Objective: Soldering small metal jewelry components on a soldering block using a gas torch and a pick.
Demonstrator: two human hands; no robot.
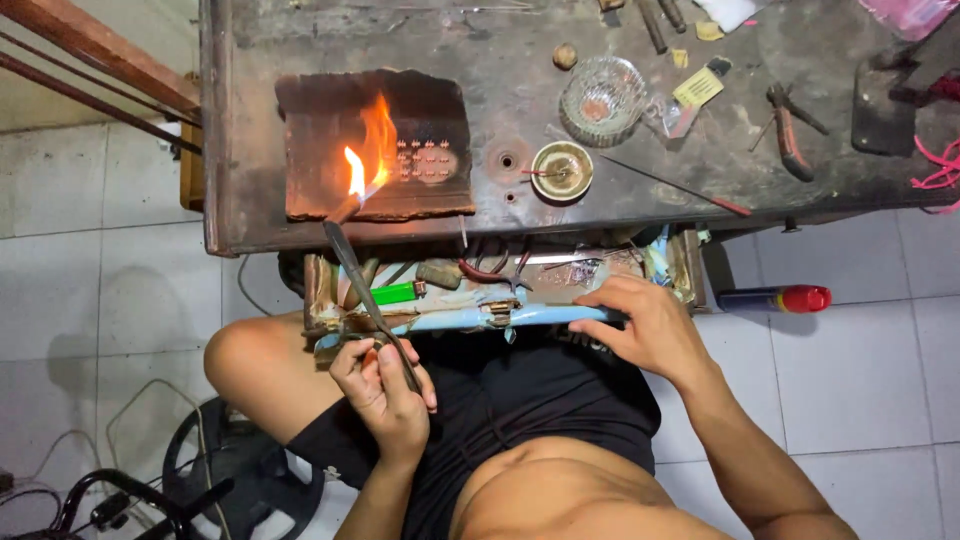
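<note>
My left hand [385, 385] grips a long thin torch [358, 280] that points up at a dark charred block [440, 110] on the workbench. An orange flame [368, 155] burns at the torch tip over the block. A cluster of small metal pieces [425, 158] lies on the block just right of the flame. My right hand [645, 325] rests on the front edge of an open drawer [520, 315] below the bench, fingers curled over it.
The dark workbench [520, 215] carries a brass dish [561, 171], a glass dish [602, 98], pliers [788, 135] and small tools. The drawer holds a green lighter [392, 294] and pliers. A red-capped can [775, 298] lies on the tiled floor.
</note>
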